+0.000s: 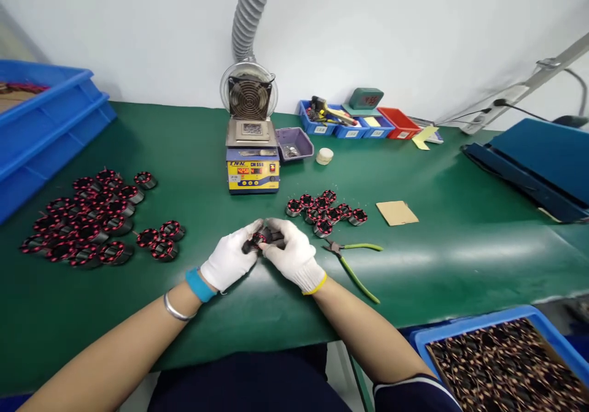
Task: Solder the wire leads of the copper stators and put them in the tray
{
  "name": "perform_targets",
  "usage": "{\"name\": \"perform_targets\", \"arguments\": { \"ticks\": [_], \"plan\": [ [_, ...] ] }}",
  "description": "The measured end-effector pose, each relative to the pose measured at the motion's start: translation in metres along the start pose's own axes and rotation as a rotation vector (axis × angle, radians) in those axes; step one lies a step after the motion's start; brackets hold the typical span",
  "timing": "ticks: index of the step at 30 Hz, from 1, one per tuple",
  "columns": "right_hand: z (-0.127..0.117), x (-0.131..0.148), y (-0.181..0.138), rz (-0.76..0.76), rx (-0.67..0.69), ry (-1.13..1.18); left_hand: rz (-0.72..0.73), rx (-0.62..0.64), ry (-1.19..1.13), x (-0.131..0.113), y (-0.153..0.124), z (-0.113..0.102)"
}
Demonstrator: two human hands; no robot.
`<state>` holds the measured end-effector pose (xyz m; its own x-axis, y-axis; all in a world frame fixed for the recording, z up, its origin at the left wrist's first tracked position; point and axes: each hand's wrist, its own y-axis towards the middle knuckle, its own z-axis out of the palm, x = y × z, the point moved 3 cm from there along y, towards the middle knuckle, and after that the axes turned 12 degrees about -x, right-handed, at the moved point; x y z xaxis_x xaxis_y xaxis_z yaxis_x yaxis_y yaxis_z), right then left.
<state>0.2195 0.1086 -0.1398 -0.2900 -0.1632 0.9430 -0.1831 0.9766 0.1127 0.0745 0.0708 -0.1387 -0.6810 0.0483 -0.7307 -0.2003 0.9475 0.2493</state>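
Both hands wear white gloves with dark fingertips and meet over the near middle of the green table (197,332). My left hand (232,255) and my right hand (292,252) are closed round one motor stator (259,238), a black ring with red-pink windings, partly covered by the fingers. To the right of my right hand lie several similar stators (323,228) in a loose cluster. Cutting pliers (354,264) with green handles rest just below that cluster, jaws toward my right hand. Left of my left hand sit 3 stators (164,250) near a big pile of stators (87,231).
A yellow-blue solder pot (253,182) with a fan and grey hose (248,19) stands ahead. Beside it are a purple tray (304,145), a round white tin (324,156) and small bins (317,128). Blue crates (46,136) stand left; a stator-filled blue tray (421,338) is lower right.
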Motion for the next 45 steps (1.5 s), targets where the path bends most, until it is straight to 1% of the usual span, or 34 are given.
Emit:
{"name": "perform_targets", "arguments": {
  "ticks": [2, 3, 6, 9, 10, 12, 13, 14, 15, 16, 18, 19, 20, 23, 25, 27, 31, 32, 33, 36, 38, 40, 42, 45],
  "plan": [
    [-0.004, 0.001, -0.001, -0.073, -0.027, -0.067, -0.034, 0.023, 0.030, -0.001, 0.000, -0.003],
    [-0.005, 0.000, -0.001, -0.091, -0.026, -0.084, -0.059, 0.055, 0.025, -0.001, 0.000, -0.005],
    [-0.007, 0.000, -0.001, -0.089, -0.021, -0.079, -0.171, 0.180, -0.113, -0.003, -0.001, -0.009],
    [-0.005, 0.000, -0.001, 0.013, 0.018, 0.036, -0.315, 0.299, -0.295, -0.003, -0.003, -0.021],
    [-0.004, 0.001, -0.001, 0.059, 0.037, 0.091, -0.355, 0.361, -0.342, -0.003, -0.004, -0.027],
    [-0.003, 0.003, -0.001, 0.133, 0.042, 0.180, -0.395, 0.502, -0.465, -0.001, -0.006, -0.041],
    [-0.003, 0.004, -0.001, 0.159, 0.031, 0.205, -0.393, 0.544, -0.551, 0.000, -0.007, -0.048],
    [-0.004, 0.006, 0.000, 0.179, 0.012, 0.219, -0.380, 0.525, -0.645, 0.001, -0.005, -0.055],
    [-0.005, 0.007, 0.000, 0.191, -0.010, 0.226, -0.370, 0.454, -0.721, 0.004, -0.003, -0.060],
    [-0.006, 0.008, 0.001, 0.198, -0.031, 0.229, -0.363, 0.348, -0.764, 0.007, 0.000, -0.063],
    [-0.007, 0.009, 0.001, 0.202, -0.051, 0.229, -0.351, 0.138, -0.717, 0.012, 0.003, -0.060],
    [-0.007, 0.008, 0.001, 0.196, -0.057, 0.225, -0.333, 0.081, -0.644, 0.011, 0.004, -0.054],
    [-0.007, 0.008, 0.000, 0.188, -0.057, 0.218, -0.302, 0.056, -0.564, 0.009, 0.003, -0.047],
    [-0.005, 0.007, -0.003, 0.166, -0.022, 0.210, -0.226, 0.073, -0.383, -0.005, -0.002, -0.029],
    [-0.004, 0.008, -0.004, 0.181, 0.001, 0.222, -0.238, 0.091, -0.362, -0.013, -0.005, -0.027],
    [-0.004, 0.010, -0.004, 0.232, 0.003, 0.250, -0.271, 0.076, -0.421, -0.015, -0.005, -0.032],
    [-0.007, 0.017, -0.003, 0.314, -0.045, 0.310, -0.325, -0.113, -0.559, -0.006, -0.001, -0.049],
    [-0.008, 0.017, -0.003, 0.320, -0.054, 0.319, -0.313, -0.121, -0.566, -0.005, -0.001, -0.049],
    [-0.008, 0.017, -0.003, 0.325, -0.056, 0.326, -0.293, -0.093, -0.565, -0.005, -0.001, -0.047],
    [-0.006, 0.015, -0.004, 0.333, -0.036, 0.335, -0.272, 0.056, -0.545, -0.014, -0.005, -0.035],
    [-0.005, 0.013, -0.004, 0.331, -0.034, 0.318, -0.304, 0.088, -0.562, -0.020, -0.010, -0.031],
    [-0.005, 0.013, -0.004, 0.329, -0.052, 0.294, -0.329, 0.084, -0.640, -0.023, -0.013, -0.034],
    [-0.005, 0.014, -0.003, 0.327, -0.076, 0.282, -0.366, 0.020, -0.749, -0.018, -0.013, -0.039],
    [-0.005, 0.015, -0.002, 0.334, -0.087, 0.291, -0.409, -0.156, -0.809, -0.001, -0.009, -0.044]
  ]
}}
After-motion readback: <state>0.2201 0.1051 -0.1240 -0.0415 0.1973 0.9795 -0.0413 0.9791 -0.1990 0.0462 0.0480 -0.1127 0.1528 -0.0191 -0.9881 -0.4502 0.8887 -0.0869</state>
